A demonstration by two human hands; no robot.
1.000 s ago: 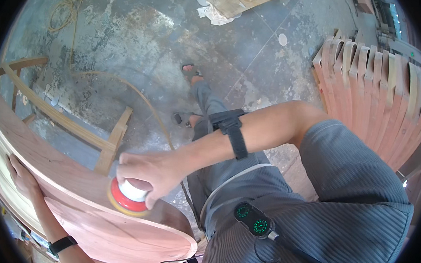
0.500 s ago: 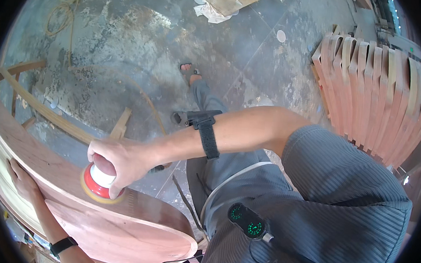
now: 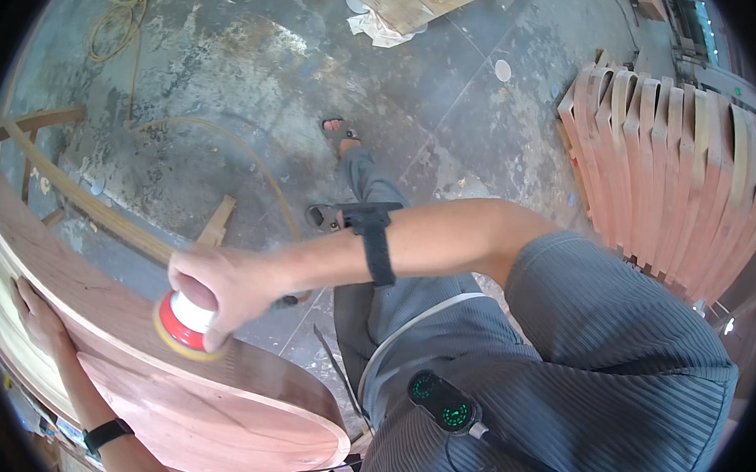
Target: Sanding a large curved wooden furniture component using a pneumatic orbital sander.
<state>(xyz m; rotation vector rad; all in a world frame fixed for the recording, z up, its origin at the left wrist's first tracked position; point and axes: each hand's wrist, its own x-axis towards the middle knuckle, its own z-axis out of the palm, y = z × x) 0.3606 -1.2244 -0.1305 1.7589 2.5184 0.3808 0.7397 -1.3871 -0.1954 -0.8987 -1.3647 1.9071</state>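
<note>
A long curved wooden panel (image 3: 210, 429) of reddish wood, with a broad rim, runs across the lower left. My right hand (image 3: 232, 292) is wrapped over the top of a red and white round power sander (image 3: 184, 324), whose yellowish pad rests on the panel's upper rim. Part of the sander's top is hidden under my palm. Further left, my left hand (image 3: 42, 318) lies with its fingers stretched out on the pale inner side of the same piece, apart from the sander.
A wooden frame (image 3: 94, 210) stands beyond the panel. A tan hose (image 3: 261, 168) trails over the stained concrete floor. Many curved wooden pieces (image 3: 659, 167) stand in a row at the right. At the far top lies a board (image 3: 427, 1) with a crumpled white sheet.
My right hand has shifted slightly to the right along the rim with the sander. My left hand has stayed in nearly the same place.
</note>
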